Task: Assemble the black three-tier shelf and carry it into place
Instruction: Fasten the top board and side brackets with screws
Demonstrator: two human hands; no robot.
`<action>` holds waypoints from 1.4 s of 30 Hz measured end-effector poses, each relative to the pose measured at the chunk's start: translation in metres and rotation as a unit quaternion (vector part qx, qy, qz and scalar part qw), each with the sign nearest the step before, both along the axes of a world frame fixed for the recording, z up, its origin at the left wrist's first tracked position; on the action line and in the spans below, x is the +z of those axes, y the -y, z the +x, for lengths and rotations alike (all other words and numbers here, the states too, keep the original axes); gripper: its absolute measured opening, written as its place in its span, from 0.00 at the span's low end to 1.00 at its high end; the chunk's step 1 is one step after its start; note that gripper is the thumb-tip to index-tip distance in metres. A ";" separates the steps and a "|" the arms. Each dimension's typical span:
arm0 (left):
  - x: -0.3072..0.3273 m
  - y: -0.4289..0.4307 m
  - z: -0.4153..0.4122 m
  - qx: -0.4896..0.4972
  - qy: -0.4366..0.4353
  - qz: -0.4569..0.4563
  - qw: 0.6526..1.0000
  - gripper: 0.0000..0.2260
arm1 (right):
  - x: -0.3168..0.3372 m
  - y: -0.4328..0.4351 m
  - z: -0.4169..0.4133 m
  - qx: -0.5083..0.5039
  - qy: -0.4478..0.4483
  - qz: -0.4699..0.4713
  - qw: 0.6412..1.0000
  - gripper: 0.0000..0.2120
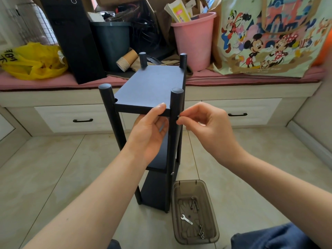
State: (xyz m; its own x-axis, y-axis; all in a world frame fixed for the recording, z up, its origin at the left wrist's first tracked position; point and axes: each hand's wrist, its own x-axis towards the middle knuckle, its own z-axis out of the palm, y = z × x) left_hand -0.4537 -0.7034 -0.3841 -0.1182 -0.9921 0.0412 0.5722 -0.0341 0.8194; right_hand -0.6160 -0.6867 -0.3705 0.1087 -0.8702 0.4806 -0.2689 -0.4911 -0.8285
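Note:
The black three-tier shelf [150,83] stands upright on the tiled floor in front of me, its four round posts rising above the top board. My left hand [149,133] grips the front edge of the top board, thumb on top and fingers underneath. My right hand [203,124] pinches a small screw [178,117] against the front right post [175,123], level with the top board. Another screw head [172,173] shows lower on the same post at the middle tier.
A smoky plastic tray [212,209] on the floor at the shelf's right foot holds a small wrench [186,219] and several bolts. Behind the shelf runs a drawer bench with a pink bucket [194,40], dark bin [111,45], yellow bag [34,62], paper cups [125,61] and cartoon tote [269,36].

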 end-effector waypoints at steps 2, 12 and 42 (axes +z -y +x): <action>-0.001 0.001 0.000 0.000 0.001 0.000 1.000 0.20 | 0.000 0.001 0.001 0.000 -0.001 -0.003 1.000 0.02; -0.004 0.002 -0.001 -0.004 -0.006 -0.010 1.000 0.15 | 0.000 0.003 -0.002 -0.021 -0.037 -0.015 0.999 0.05; -0.005 0.001 -0.003 0.000 -0.048 -0.011 0.999 0.19 | -0.003 0.001 0.001 -0.023 -0.074 -0.068 0.995 0.03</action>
State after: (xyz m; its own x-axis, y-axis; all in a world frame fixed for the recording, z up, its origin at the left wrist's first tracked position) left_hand -0.4569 -0.7040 -0.3889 -0.1125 -0.9909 0.0735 0.6479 -0.0171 0.7615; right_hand -0.6151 -0.6876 -0.3735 0.1479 -0.8041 0.5758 -0.4083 -0.5799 -0.7050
